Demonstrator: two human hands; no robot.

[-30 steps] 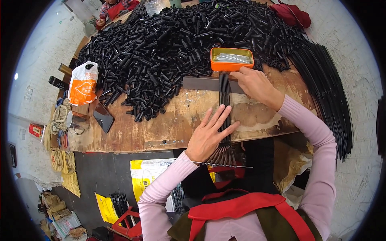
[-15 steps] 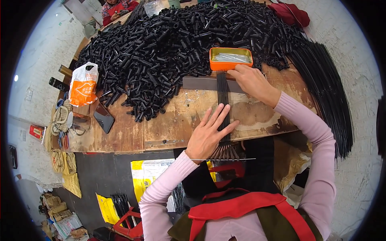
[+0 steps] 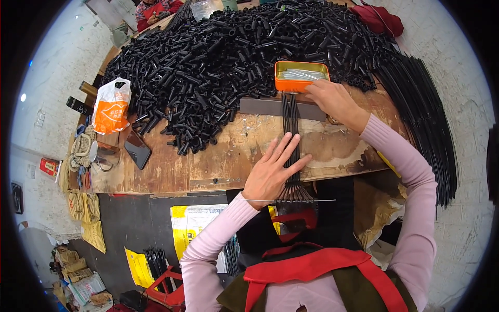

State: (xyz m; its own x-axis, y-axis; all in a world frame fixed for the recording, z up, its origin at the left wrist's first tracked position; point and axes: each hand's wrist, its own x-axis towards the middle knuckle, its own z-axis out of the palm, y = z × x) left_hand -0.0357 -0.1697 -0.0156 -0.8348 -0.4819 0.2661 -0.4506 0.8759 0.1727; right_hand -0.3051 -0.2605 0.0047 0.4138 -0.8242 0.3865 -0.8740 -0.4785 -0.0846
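Observation:
My left hand (image 3: 270, 167) lies flat with fingers spread over a bundle of thin black rods (image 3: 290, 115), pressing it onto the table. The rods' near ends fan out past the table edge, strung on a long thin metal rod (image 3: 325, 200). At their far ends my right hand (image 3: 337, 102) is closed in a pinch on what looks like a thin metal pin (image 3: 295, 92) lying across them. Its fingertips are partly hidden. Just beyond stands an orange tin (image 3: 301, 85) with several thin silvery pins (image 3: 302, 74) in it. A flat grey bar (image 3: 262, 106) lies under the rods.
A large heap of black tubular parts (image 3: 208, 67) covers the table's far side. Long black rods (image 3: 423, 114) hang over the right edge. At left are a phone (image 3: 137, 150) and a white-orange bag (image 3: 111, 106). Another person (image 3: 155, 11) sits at the far left.
My right hand has shifted slightly at the rods' far ends, which are now spread into separate strands. My left hand keeps its place on the bundle. The whole view has shifted slightly.

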